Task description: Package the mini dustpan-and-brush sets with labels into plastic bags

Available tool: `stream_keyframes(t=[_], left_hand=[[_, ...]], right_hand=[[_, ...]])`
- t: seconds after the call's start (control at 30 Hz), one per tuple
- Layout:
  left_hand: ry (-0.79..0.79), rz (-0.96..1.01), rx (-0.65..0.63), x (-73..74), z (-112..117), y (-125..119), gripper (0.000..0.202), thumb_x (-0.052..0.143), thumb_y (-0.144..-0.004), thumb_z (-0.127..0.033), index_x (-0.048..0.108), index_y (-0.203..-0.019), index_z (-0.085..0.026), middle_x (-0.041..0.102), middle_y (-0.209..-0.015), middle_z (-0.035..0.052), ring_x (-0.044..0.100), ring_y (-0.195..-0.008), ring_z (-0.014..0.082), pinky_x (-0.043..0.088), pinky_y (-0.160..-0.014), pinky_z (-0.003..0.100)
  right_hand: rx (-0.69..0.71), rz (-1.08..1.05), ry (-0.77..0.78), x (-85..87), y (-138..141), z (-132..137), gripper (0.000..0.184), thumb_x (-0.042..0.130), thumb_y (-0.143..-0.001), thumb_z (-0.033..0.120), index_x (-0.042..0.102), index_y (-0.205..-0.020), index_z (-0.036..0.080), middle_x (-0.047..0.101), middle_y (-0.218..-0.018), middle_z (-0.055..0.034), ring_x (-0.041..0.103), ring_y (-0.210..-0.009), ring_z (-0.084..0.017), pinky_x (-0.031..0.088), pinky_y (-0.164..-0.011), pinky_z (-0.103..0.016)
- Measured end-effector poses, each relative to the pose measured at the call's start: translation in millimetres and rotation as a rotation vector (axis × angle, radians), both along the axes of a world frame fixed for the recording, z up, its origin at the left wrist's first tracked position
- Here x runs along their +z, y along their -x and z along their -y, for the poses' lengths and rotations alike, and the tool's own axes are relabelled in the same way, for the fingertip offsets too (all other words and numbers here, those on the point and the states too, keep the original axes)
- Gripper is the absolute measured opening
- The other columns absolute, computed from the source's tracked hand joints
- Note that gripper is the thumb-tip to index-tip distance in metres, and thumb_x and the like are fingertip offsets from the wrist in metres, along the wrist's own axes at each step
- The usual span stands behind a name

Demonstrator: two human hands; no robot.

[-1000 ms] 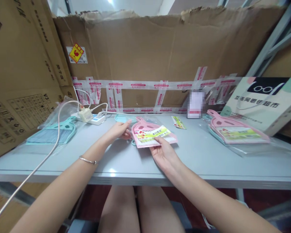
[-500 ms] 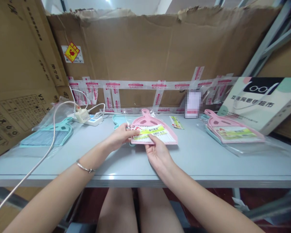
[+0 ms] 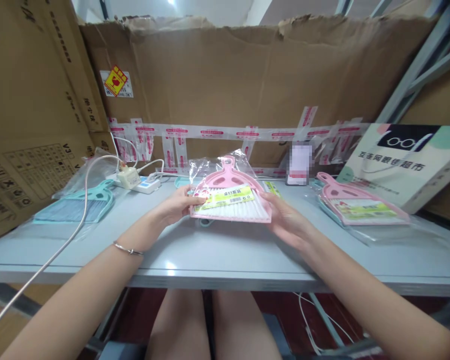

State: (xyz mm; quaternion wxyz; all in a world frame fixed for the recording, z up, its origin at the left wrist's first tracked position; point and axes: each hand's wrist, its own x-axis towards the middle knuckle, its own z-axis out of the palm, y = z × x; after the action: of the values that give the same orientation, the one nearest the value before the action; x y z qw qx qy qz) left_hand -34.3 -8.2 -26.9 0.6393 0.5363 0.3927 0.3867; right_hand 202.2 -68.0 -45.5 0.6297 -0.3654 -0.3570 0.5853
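Observation:
A pink mini dustpan and brush set (image 3: 230, 192) with a green label sits in a clear plastic bag, lifted and tilted toward me above the grey table (image 3: 225, 250). My left hand (image 3: 178, 205) pinches its left edge. My right hand (image 3: 287, 220) grips its right edge, fingers curled behind the bag. The dustpan's handle points up and away from me.
A bagged pink set (image 3: 360, 205) lies at the right beside a white printed box (image 3: 401, 162). A teal brush (image 3: 75, 205) in plastic lies at the left, near a power strip (image 3: 137, 182) and white cable (image 3: 60, 250). Taped cardboard walls (image 3: 247, 85) enclose the back and left.
The pink set has been lifted and tipped upright toward me. My right hand moved from its front edge to its right side. My left hand keeps hold of the left edge.

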Motion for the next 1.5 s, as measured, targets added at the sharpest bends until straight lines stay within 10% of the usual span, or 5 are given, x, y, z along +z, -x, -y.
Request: stream_keyframes(t=[0.4,0.77,0.97,1.23,1.5], left_hand=[[0.07,-0.034,0.074,5.4,7.3,-7.4,0.023,0.069,-0.07,-0.016,0.061,-0.091,-0.009,0.07,-0.084,0.0109,0.064,-0.068,0.0145,0.049,-0.059,0.023],[0.149,-0.036,0.222,6.4,0.4,-4.3,0.003,0.059,-0.076,-0.009,0.06,-0.079,-0.008,0.066,-0.064,0.0053,0.06,-0.055,0.011,0.045,-0.049,0.019],[0.087,-0.066,0.185,5.5,3.0,-4.0,0.013,0.064,-0.075,-0.012,0.061,-0.087,-0.008,0.07,-0.079,0.0098,0.063,-0.065,0.0132,0.049,-0.057,0.021],[0.029,-0.148,0.263,2.9,4.6,-2.5,0.049,0.078,-0.065,-0.026,0.054,-0.105,-0.012,0.069,-0.092,0.0108,0.064,-0.069,0.0163,0.049,-0.059,0.026],[0.01,-0.133,0.107,3.9,1.1,10.1,0.052,0.076,-0.066,-0.02,0.049,-0.11,-0.013,0.064,-0.105,0.012,0.064,-0.078,0.0137,0.051,-0.061,0.022]], right_hand=[[-0.034,0.072,0.145,-8.9,12.5,-36.4,0.021,0.068,-0.076,0.028,0.067,-0.085,0.008,0.072,-0.074,-0.01,0.068,-0.067,-0.018,0.057,-0.064,-0.027],[0.37,0.099,0.021,6.8,4.8,-28.7,0.031,0.065,-0.069,0.0,0.064,-0.099,0.006,0.072,-0.085,-0.0068,0.066,-0.068,-0.01,0.054,-0.062,-0.017],[0.131,0.219,0.151,-3.8,6.6,-38.0,0.005,0.067,-0.074,0.009,0.067,-0.076,0.004,0.071,-0.067,-0.009,0.066,-0.059,-0.01,0.054,-0.057,-0.014],[0.013,0.561,0.177,-8.4,9.0,-36.8,0.044,0.064,-0.076,0.047,0.053,-0.046,0.015,0.047,-0.027,-0.0023,0.036,-0.023,-0.005,0.023,-0.024,-0.015],[0.196,0.363,0.199,1.2,0.1,-30.0,0.014,0.071,-0.073,0.023,0.064,-0.07,0.012,0.069,-0.061,-0.0049,0.058,-0.047,-0.007,0.049,-0.046,-0.016]])
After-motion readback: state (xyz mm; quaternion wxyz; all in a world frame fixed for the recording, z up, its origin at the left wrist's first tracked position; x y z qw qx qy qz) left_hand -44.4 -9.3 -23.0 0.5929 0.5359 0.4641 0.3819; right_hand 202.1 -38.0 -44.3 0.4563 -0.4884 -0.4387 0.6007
